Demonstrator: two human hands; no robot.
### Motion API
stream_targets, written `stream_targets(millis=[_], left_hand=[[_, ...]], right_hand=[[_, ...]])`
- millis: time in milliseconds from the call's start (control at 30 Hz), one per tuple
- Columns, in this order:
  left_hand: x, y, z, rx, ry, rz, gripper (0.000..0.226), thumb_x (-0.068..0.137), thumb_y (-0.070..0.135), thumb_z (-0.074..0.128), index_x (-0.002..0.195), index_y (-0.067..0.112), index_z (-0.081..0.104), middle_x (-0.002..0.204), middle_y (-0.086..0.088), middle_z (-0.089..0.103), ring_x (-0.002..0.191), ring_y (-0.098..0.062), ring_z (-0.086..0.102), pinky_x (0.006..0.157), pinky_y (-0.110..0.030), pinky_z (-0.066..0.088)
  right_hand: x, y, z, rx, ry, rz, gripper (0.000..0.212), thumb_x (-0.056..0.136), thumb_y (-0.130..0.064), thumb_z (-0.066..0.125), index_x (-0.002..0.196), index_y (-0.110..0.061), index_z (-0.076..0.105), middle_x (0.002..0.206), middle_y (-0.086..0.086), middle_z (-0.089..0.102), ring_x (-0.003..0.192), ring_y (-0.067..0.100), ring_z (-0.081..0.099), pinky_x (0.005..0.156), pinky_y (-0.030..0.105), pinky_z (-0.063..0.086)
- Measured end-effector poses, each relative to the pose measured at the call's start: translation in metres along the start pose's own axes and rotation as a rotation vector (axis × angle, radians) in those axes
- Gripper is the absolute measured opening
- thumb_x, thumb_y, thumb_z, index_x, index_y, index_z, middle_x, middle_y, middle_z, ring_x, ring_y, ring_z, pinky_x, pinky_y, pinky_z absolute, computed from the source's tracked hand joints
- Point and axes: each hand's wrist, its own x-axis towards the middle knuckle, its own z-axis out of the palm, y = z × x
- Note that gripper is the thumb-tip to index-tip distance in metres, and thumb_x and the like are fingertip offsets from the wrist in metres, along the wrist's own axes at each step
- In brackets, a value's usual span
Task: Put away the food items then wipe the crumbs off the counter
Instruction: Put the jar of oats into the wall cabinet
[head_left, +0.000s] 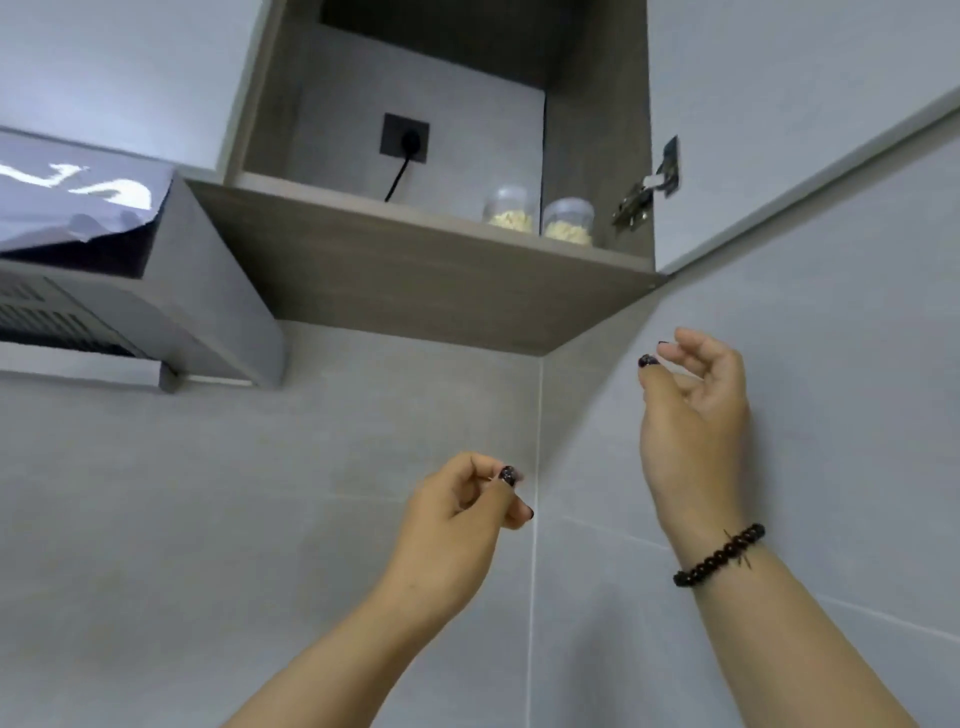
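Two clear plastic jars of pale yellow food stand side by side on the shelf of an open wall cabinet (415, 270): the left jar (510, 210) and the right jar (568, 222), near the cabinet's right wall. My left hand (462, 506) is raised below the cabinet with its fingers loosely curled and nothing in it. My right hand (693, 405), with a dark bead bracelet on the wrist, is higher and to the right, fingers relaxed and holding nothing. Both hands are well below the jars. The counter is out of view.
The cabinet door (779, 119) hangs open on the right, its hinge (647, 189) showing. A black wall socket with a plugged cable (405, 139) sits at the cabinet's back. A range hood (135, 312) juts out at left. Grey tiled walls meet in a corner (537, 447).
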Motion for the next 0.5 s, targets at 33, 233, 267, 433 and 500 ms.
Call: stream_targets(millis=[33,233,267,433,500], left_hand=[[0.006,0.01,0.002,-0.006,-0.007,0.019,0.012,0.095,0.013,0.052,0.095,0.012,0.063,0.07,0.004,0.071,0.071,-0.004,0.066,0.069,-0.018,0.047],[0.035,0.06,0.011,-0.033,-0.014,0.1,0.013,0.096,0.014,0.051,0.096,0.011,0.063,0.067,0.005,0.07,0.064,-0.002,0.065,0.062,-0.015,0.046],[0.037,0.065,0.012,-0.033,-0.018,0.11,0.013,0.096,0.015,0.051,0.095,0.012,0.063,0.067,0.006,0.07,0.064,-0.002,0.065,0.062,-0.016,0.046],[0.033,0.086,0.015,-0.059,-0.042,0.148,0.013,0.095,0.015,0.051,0.092,0.014,0.063,0.067,0.006,0.07,0.065,-0.004,0.065,0.063,-0.018,0.045],[0.03,0.093,0.012,-0.077,-0.039,0.168,0.013,0.096,0.017,0.051,0.095,0.014,0.063,0.068,0.006,0.07,0.065,-0.003,0.065,0.064,-0.02,0.045]], right_hand=[[0.013,-0.007,0.003,0.001,0.019,-0.021,0.026,0.089,-0.012,0.057,0.111,-0.025,0.051,0.114,-0.008,0.059,0.09,0.007,0.058,0.067,0.012,0.042],[0.076,-0.038,0.025,0.02,0.155,-0.069,0.052,0.083,-0.013,0.06,0.131,-0.013,0.041,0.13,0.003,0.049,0.108,0.012,0.056,0.082,0.015,0.047],[0.082,-0.041,0.027,0.047,0.188,-0.08,0.059,0.078,-0.014,0.061,0.133,-0.012,0.039,0.131,0.005,0.049,0.11,0.015,0.057,0.089,0.025,0.05],[0.088,-0.052,0.032,0.237,0.288,-0.111,0.066,0.072,-0.007,0.056,0.135,-0.009,0.039,0.126,0.014,0.055,0.113,0.021,0.059,0.092,0.028,0.052],[0.088,-0.054,0.032,0.314,0.338,-0.131,0.064,0.076,0.0,0.055,0.137,-0.012,0.039,0.128,0.012,0.055,0.115,0.02,0.058,0.094,0.026,0.05]])
